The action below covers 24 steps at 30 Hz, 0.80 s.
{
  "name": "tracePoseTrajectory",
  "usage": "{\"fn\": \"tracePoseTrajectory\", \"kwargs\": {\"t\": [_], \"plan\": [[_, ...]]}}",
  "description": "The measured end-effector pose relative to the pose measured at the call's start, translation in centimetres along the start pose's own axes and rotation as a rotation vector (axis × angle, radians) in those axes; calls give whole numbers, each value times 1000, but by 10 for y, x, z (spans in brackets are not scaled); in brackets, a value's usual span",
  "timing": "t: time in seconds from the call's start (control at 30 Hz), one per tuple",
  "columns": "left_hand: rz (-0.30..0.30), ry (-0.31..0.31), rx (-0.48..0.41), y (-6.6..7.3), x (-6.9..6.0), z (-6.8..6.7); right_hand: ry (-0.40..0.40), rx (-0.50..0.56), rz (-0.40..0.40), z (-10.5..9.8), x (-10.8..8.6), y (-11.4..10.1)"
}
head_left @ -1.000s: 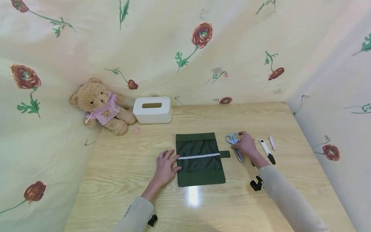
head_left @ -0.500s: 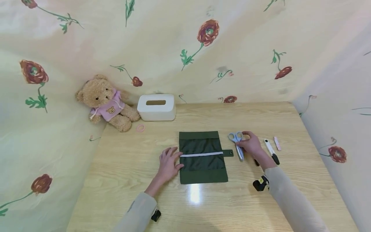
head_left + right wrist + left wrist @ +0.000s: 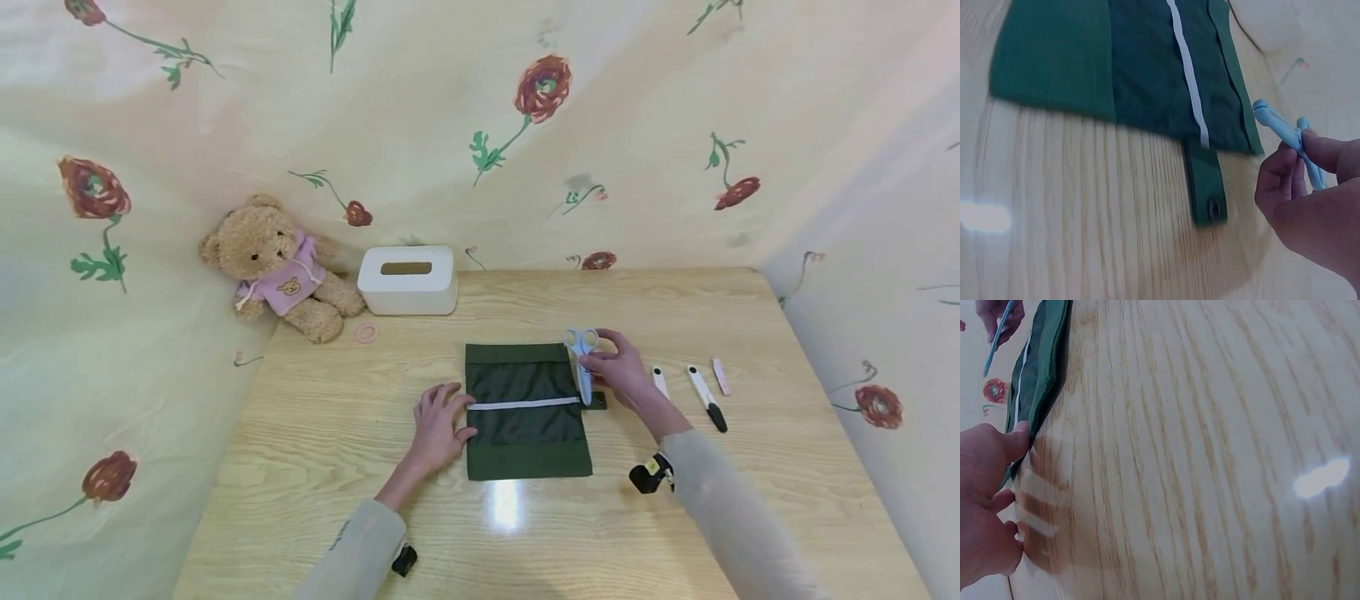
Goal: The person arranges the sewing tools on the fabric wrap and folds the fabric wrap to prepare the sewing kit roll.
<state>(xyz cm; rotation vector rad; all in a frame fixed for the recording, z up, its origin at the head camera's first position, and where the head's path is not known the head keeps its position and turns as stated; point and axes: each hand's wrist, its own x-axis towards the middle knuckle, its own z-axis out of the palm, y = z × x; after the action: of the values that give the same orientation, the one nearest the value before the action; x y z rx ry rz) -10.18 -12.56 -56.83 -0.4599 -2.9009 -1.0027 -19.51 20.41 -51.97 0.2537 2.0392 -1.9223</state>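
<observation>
A dark green fabric tool roll [image 3: 517,379], with a white elastic band [image 3: 491,407] across it, lies unfolded on the table. My left hand [image 3: 437,425] rests at its left edge with fingers spread; in the left wrist view the thumb [image 3: 1019,439] touches the green cloth [image 3: 1047,356]. My right hand [image 3: 628,375] pinches light blue scissors [image 3: 584,375] by the handle side, held above the roll's right edge with blades pointing down. In the right wrist view the scissors [image 3: 1285,130] are apart from the cloth, near the snap tab [image 3: 1205,187].
Right of the roll lie a white tool with a black end [image 3: 708,400], another white tool [image 3: 660,381] partly hidden by my right arm, and a small pink-and-white item [image 3: 722,377]. At the back left are a white tissue box [image 3: 408,292], a pink ring [image 3: 367,333] and a teddy bear [image 3: 281,267].
My right hand has lifted the scissors from the table and carried them left to the roll's right edge. A second white tool has come into sight. My left hand stays in place.
</observation>
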Motion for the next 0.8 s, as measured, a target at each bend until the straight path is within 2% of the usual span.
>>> {"fn": "tracePoseTrajectory", "kwargs": {"t": [0.17,0.3,0.5,0.63,0.8], "plan": [[-3,-3,-8,1,2,0,-3,1,-28,29,8,-2],[-1,-5,-11,1,3,2,13,50,-59,55,16,-1],[-17,-4,-4,-1,-6,4,-13,118,-72,91,24,8],[-12,12,5,-2,-7,5,-4,108,-90,105,27,8],[-7,20,12,-1,-1,4,-4,76,-130,115,36,3]]}}
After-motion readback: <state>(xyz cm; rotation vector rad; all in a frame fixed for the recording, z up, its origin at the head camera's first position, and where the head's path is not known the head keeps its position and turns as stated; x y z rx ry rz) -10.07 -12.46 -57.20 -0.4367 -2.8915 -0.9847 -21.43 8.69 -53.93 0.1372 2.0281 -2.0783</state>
